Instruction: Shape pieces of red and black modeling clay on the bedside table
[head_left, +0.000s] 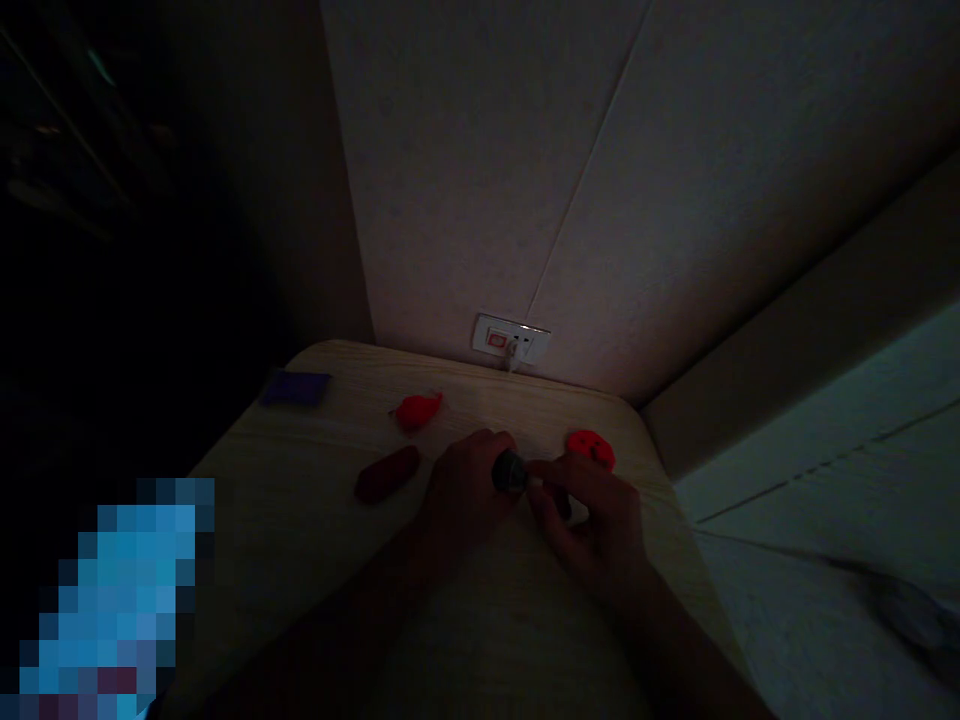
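Dim shot. Left hand (469,480) curled, gripping dark piece (510,471), which shows at its thumb side. Right hand (592,510) has thumb and index finger pinched on the piece's right side; its other fingers are bent, partly shadowed. Piece sits between the hands, over the middle of the worktop (315,455), right of centre; can't tell if it touches the wood. Red disc (591,449), dark marks on it, just beyond the right hand, near the far right corner, partly hidden by the hand. Red lump (418,411) near the far edge, left of the hands. Dark red bar (387,475) lies slanted just left of the left hand. Purple packet (296,388) at the far left corner. Socket (487,340) with plug (513,353) on the wall (465,200), just above the far edge
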